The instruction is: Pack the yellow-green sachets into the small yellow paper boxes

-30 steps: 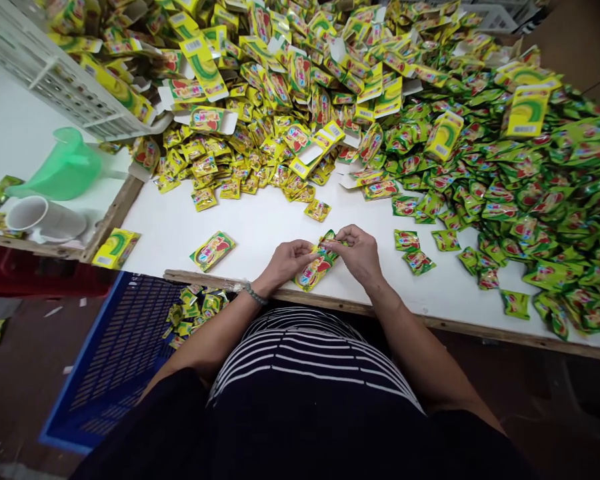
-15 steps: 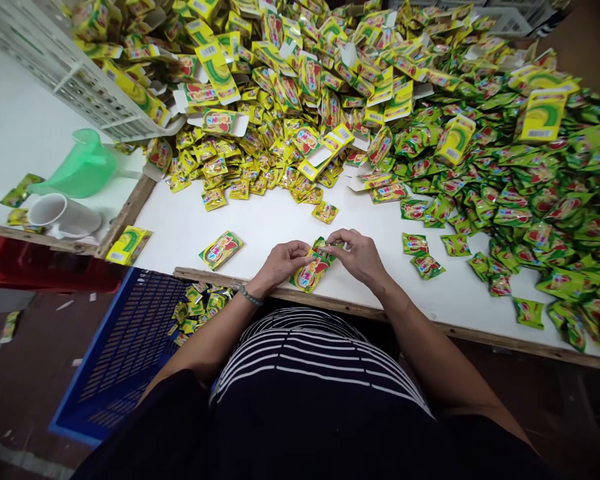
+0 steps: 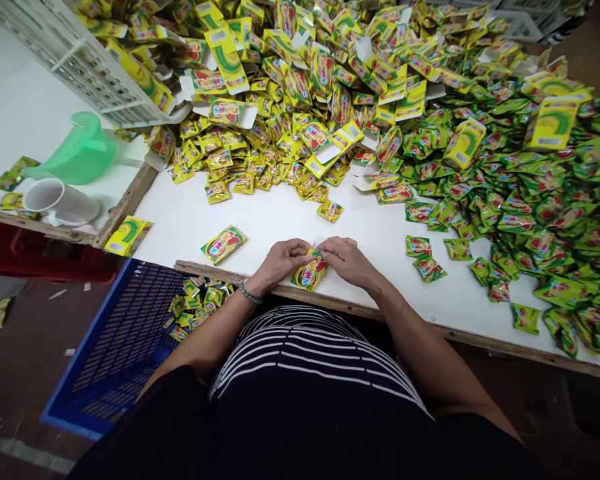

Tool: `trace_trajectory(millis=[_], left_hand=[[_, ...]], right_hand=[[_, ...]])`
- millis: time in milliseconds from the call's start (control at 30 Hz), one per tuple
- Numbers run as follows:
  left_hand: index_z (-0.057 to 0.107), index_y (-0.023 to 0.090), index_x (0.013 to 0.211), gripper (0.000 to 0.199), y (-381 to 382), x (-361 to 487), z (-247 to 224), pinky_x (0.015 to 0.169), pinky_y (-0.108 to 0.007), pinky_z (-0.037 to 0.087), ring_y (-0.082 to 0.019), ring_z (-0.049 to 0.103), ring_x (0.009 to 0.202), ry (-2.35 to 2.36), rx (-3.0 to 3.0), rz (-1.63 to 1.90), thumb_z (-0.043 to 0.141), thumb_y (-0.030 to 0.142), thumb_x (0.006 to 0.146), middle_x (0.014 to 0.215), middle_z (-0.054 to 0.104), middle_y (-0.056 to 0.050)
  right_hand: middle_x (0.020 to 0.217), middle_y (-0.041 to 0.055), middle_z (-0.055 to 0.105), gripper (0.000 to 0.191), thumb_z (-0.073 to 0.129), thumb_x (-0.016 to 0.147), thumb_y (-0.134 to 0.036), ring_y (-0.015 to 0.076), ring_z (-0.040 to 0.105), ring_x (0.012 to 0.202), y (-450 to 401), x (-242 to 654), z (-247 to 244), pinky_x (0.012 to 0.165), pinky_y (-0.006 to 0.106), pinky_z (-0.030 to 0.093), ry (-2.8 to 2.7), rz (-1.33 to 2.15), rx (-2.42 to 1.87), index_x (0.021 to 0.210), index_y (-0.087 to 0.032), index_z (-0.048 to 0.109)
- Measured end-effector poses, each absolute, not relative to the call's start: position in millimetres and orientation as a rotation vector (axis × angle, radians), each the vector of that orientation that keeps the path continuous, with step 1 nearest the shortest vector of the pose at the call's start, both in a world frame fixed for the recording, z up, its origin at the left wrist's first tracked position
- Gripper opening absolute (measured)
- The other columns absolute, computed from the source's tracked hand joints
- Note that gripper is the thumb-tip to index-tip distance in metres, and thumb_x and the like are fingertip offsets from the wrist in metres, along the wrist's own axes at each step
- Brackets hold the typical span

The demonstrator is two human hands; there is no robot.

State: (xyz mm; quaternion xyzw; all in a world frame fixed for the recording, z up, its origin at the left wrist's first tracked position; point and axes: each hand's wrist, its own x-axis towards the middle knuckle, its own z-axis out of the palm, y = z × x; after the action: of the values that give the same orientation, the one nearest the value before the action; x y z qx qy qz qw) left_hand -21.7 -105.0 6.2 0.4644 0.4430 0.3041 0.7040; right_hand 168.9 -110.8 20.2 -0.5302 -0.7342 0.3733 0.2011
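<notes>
Shifting inward since the earlier frame, the right hand [image 3: 347,259] is covering the upper end of a box [image 3: 310,274], its grip unclear; the left hand [image 3: 281,262] is pinching the box's side, mid-frame, by the tabletop's [image 3: 280,217] front edge. Beyond, yellow packets [image 3: 230,159] are lying upper centre, green packets [image 3: 517,200] right.

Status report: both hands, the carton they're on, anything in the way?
Left hand gripping printed yellow-green carton. Right hand at its far end. Carton by the table's wooden front edge. Loose yellow sachet beyond, touching neither hand.
</notes>
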Motion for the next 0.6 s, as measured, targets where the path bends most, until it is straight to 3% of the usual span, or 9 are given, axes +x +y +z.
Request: trace_trajectory(millis=[100,233,367,533,600], left_hand=[[0.056,0.015,0.096,0.048,-106.8,-24.7,4.2,0.068,-0.025,0.046,-0.011,0.061,0.067,1.018,1.065,0.718,0.082,0.041,0.064,0.073,0.066,0.000],[0.043,0.021,0.108,0.055,-112.3,-28.4,-0.2,0.064,-0.022,0.045,-0.011,0.062,0.066,1.063,1.149,0.823,0.077,0.043,0.071,0.075,0.067,0.002],[0.047,0.021,0.111,0.047,-117.0,-30.4,-1.4,0.069,-0.023,0.049,-0.013,0.066,0.075,1.070,1.315,0.835,0.069,0.046,0.079,0.084,0.069,-0.001],[0.055,0.020,0.117,0.041,-115.3,-34.5,4.8,0.073,-0.024,0.049,-0.014,0.065,0.078,1.106,1.573,0.759,0.063,0.044,0.085,0.087,0.071,-0.002],[0.058,0.020,0.113,0.034,-113.7,-35.9,6.3,0.070,-0.024,0.047,-0.013,0.063,0.074,1.123,1.654,0.722,0.060,0.042,0.087,0.083,0.071,-0.002]], right_hand=[[0.094,0.0043,0.072,0.019,0.055,0.086,-0.035,0.0231,0.062,0.099,-116.3,172.1,18.0,0.100,0.046,0.038,-1.768,0.884,-1.508,0.098,-0.024,0.065],[0.106,0.0081,0.070,0.027,0.063,0.081,-0.049,0.0252,0.059,0.109,-128.4,174.4,-0.2,0.098,0.044,0.044,-1.574,0.813,-1.492,0.091,-0.024,0.069],[0.099,0.0067,0.070,0.037,0.064,0.079,-0.057,0.0211,0.063,0.090,-136.6,169.3,-20.8,0.080,0.037,0.052,-1.457,1.163,-1.373,0.092,-0.023,0.072],[0.080,0.0041,0.069,0.033,0.063,0.081,-0.053,0.0192,0.062,0.077,-130.4,168.8,-18.1,0.077,0.036,0.050,-1.574,1.143,-1.402,0.080,-0.021,0.070],[0.077,0.0020,0.067,0.034,0.065,0.079,-0.052,0.0180,0.061,0.073,-127.0,169.5,-13.9,0.075,0.035,0.051,-1.575,1.173,-1.402,0.094,-0.021,0.069]])
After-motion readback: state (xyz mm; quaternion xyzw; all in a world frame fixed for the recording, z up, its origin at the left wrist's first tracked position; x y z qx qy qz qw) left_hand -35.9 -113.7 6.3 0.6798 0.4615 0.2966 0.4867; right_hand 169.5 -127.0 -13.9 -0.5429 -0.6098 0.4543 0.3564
